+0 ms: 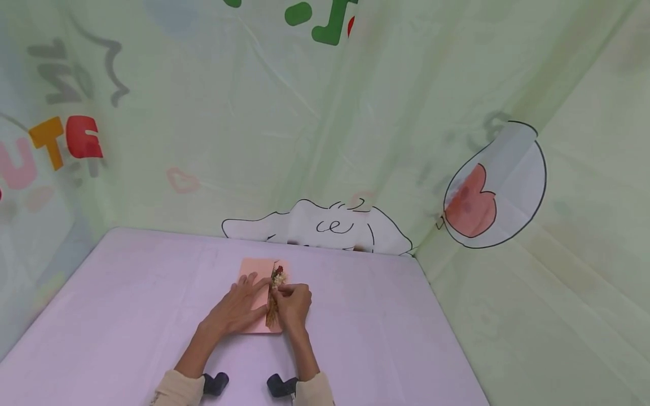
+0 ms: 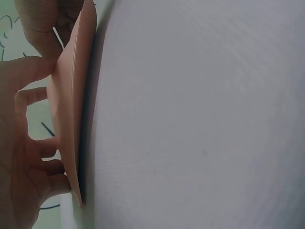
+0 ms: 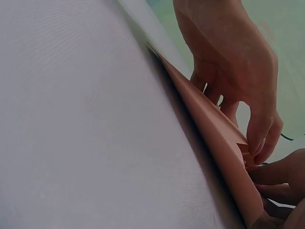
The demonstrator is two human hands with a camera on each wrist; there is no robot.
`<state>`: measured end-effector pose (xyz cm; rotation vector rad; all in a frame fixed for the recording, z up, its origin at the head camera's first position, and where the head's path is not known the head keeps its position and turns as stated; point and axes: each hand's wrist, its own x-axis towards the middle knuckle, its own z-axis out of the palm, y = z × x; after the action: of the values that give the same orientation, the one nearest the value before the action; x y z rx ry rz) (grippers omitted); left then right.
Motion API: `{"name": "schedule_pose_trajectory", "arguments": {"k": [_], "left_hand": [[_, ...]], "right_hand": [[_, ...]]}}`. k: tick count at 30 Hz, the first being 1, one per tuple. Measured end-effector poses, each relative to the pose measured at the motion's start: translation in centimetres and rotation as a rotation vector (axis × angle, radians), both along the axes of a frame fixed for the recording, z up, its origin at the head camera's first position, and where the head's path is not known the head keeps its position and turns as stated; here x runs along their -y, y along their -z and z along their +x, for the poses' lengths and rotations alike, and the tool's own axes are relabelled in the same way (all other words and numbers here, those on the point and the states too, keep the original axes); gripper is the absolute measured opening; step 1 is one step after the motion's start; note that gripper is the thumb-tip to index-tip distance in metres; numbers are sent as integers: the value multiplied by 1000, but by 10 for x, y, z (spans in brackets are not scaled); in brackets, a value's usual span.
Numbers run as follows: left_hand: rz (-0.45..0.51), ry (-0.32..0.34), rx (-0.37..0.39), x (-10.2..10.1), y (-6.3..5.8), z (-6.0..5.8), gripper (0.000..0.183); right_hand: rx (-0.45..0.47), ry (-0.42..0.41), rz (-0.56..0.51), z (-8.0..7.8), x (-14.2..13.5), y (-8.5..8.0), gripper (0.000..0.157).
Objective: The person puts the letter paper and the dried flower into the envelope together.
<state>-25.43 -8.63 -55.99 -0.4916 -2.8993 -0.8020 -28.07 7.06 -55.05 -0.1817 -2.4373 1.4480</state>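
Note:
A pink folded card [image 1: 260,299] lies on the table, with a small dried flower bouquet [image 1: 279,278] along its right half. A dark red bloom and pale blossoms top the bouquet; its brown stems point toward me. My left hand [image 1: 241,307] rests on the card's left half, fingers spread and pressing it. With thumb and curled fingers, my right hand [image 1: 294,304] pinches the bouquet around its middle, hiding part of it. In the right wrist view, the right hand [image 3: 233,67] bends down over the card [image 3: 209,124], near a raised paper edge.
A pale lilac cloth covers the table [image 1: 381,338]. Behind it hangs a light green curtain [image 1: 254,113] with printed cartoons and letters. Black wrist devices [image 1: 281,386] sit at both sleeve cuffs.

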Motion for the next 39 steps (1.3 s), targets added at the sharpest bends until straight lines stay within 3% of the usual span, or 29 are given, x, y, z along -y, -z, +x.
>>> {"name": "schedule_pose_trajectory", "arguments": {"k": [10, 23, 31, 39], "left_hand": [[11, 0, -16, 0, 2, -3, 61], [29, 26, -30, -5, 5, -3, 61], [21, 46, -63, -4, 2, -3, 61], [-49, 20, -41, -3, 1, 2, 64]], "right_hand": [[23, -42, 66, -3, 6, 2, 6], [31, -159, 136, -1, 0, -1, 11], [-7, -201, 165, -2, -3, -7, 8], [44, -152, 131, 1, -18, -6, 10]]}}
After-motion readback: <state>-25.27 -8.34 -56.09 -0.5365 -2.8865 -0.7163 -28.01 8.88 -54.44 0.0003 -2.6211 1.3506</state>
